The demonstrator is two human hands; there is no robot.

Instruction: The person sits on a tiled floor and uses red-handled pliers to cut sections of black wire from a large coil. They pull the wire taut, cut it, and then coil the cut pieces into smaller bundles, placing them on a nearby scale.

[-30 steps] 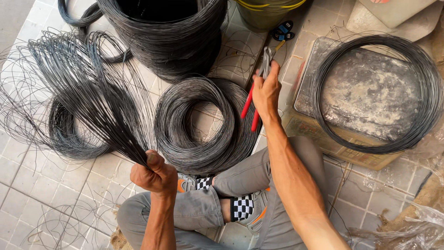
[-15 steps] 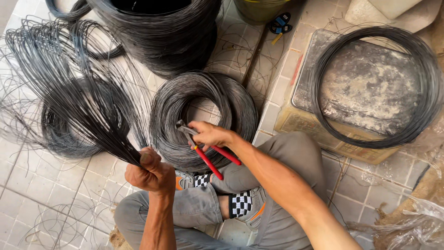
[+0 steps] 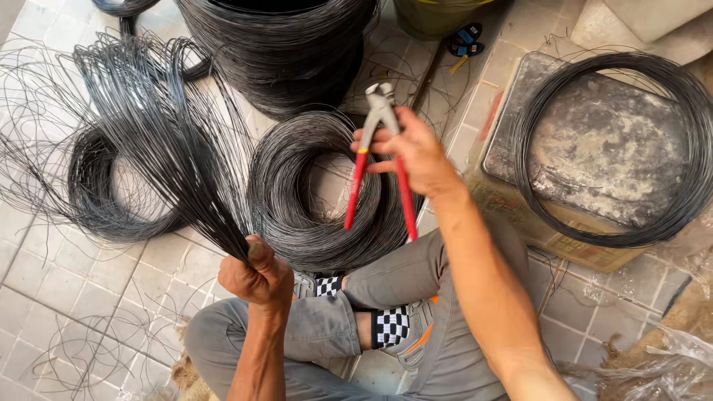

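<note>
My left hand is clenched around the gathered ends of a bundle of cut black wires, which fans out up and to the left over the tiled floor. My right hand holds red-handled pincers upright, metal jaws pointing up and handles hanging down, above a flat coil of black wire lying in front of my crossed legs.
A tall stack of wire coils stands at the back. Another coil lies on the left under the fanned wires. On the right a wire loop rests on a dusty box. Loose wire strands and plastic bags lie around.
My right hand picked up the pincers from the far right, swung them left over the coil, and now holds them upright with jaws up. My left hand has kept its grip on the bundle.
</note>
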